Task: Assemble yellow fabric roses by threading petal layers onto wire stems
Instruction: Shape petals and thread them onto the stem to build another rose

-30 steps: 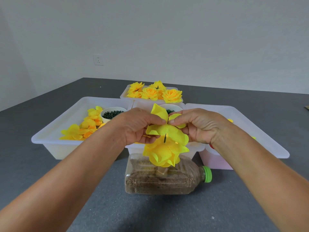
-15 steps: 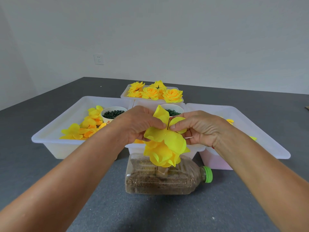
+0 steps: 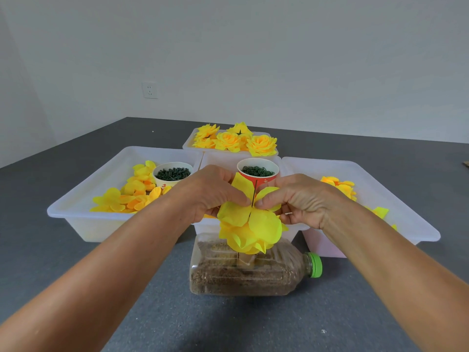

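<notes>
A: Head view: what are the hands doing over the grey table (image 3: 76,270)?

B: Both are meeting at the frame's centre. The left hand (image 3: 210,191) and the right hand (image 3: 302,201) are each pinching the yellow petal layer (image 3: 243,214), thumbs and curled fingers closing on it from either side of the wire stem (image 3: 254,193). The thin dark stem is standing upright between the thumb tips, its end poking above the petals.

A: Where is the layer lying relative to the hands?

B: It is sitting between them, spreading toward 6 o'clock from the pinch, with one petal rising at 12 o'clock in front of the red cup (image 3: 257,174). Directly beneath it the half-built rose (image 3: 247,240) is hanging on the same stem, touching the layer.

A: And what is the stem standing in?

B: A clear bottle (image 3: 241,275) is lying on its side at 6 o'clock from the hands, filled with brown grain, its green cap (image 3: 315,264) pointing to 3 o'clock. The stem's base is entering a tan block on the bottle.

A: What is surrounding the work?

B: White trays. The left tray (image 3: 83,196), at 9 o'clock, is holding loose petals (image 3: 127,196) and a white cup (image 3: 172,175) of dark green pieces. The right tray (image 3: 396,199), at 3 o'clock, is showing a few more petals. The far tray (image 3: 189,143), at 12 o'clock, is holding finished roses (image 3: 233,139). A wall socket (image 3: 149,90) is showing at 11 o'clock.
</notes>
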A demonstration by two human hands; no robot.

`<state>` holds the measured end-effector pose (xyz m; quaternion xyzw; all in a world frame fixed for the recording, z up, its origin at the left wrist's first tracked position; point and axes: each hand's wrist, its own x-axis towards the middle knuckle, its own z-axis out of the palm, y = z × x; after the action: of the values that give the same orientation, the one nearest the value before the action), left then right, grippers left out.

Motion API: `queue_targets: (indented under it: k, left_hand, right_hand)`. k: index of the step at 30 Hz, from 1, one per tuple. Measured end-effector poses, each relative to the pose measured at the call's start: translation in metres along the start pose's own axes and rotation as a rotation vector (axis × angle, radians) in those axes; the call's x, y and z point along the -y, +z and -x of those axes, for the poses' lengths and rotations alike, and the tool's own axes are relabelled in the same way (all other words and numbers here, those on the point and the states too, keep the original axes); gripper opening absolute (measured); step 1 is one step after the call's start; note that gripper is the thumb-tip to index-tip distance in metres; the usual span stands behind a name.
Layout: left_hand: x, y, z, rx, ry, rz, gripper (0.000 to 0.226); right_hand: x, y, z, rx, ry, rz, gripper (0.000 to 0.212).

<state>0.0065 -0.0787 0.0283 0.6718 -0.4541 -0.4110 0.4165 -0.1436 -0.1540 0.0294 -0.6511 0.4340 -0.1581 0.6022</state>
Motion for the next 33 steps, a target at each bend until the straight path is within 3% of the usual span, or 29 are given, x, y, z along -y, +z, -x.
queue_targets:
  k: [33]
  left_hand:
    - [0.0073,0.0056,0.0029,0.011,-0.032,-0.095,0.033]
  right_hand:
    - [-0.01,0.0083,0.0009,-0.037,0.006,0.098,0.032]
